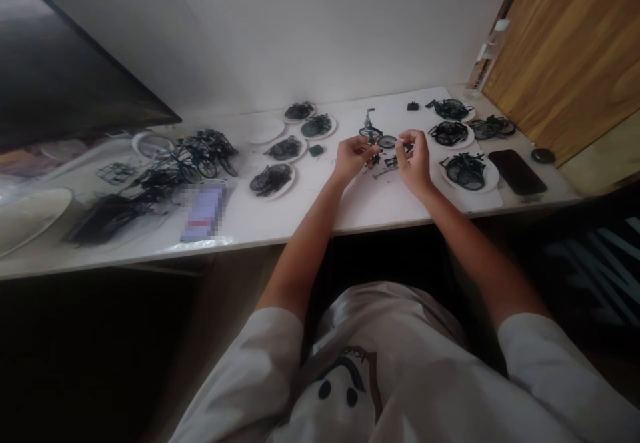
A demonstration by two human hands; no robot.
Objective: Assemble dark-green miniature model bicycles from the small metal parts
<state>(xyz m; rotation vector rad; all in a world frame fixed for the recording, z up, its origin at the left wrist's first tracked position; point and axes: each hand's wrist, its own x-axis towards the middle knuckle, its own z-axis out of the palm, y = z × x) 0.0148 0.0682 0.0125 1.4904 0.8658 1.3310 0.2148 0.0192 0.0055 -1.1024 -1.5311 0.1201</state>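
Observation:
Both my hands are over the white tabletop, bent toward each other among small dark model bicycle parts. My left hand is closed in a pinch at a tiny dark piece, too small to name. My right hand is closed too, its thumb and fingertips together; whatever they hold is hidden. A small spoked wheel shows between the hands, close to the right fingertips. Just behind the left fingers stands a partly built miniature bicycle frame with a wheel. Thin loose parts lie below the fingers.
Plates with dark parts, such as a left plate and a right plate, flank the hands. Farther left are a heap of miniature bicycles and a lit phone. A dark phone and a bottle are right.

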